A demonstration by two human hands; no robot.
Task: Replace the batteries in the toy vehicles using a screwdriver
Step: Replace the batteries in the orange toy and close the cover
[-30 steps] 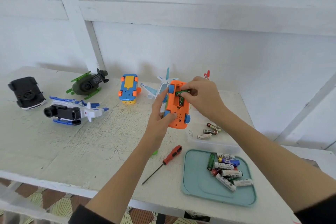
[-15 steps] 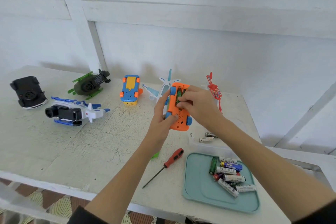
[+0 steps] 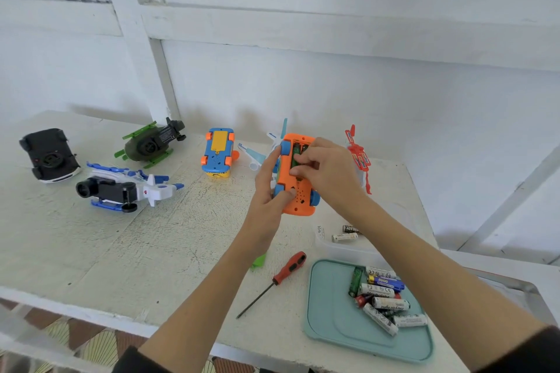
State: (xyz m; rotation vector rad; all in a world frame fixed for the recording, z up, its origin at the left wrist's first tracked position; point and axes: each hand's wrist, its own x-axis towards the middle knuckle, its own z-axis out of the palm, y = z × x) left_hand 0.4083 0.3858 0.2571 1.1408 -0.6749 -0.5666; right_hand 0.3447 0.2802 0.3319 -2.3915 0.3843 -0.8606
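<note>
My left hand (image 3: 268, 191) grips the upturned orange toy car (image 3: 295, 188) by its side, while my right hand (image 3: 325, 171), fingers curled, presses a green battery (image 3: 295, 154) into its open compartment

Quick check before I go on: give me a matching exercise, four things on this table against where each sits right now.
Things:
1. orange toy car with blue wheels
2. red-handled screwdriver
3. pile of loose batteries
4. blue toy car with yellow battery cover

Places:
A. lying in the teal plastic tray
B. upside down on the table, behind the left hand
C. flat on the table, left of the tray
D. held up between the left hand and right hand

Pairs: 1-D, 2-C, 3-A, 4-B
</note>
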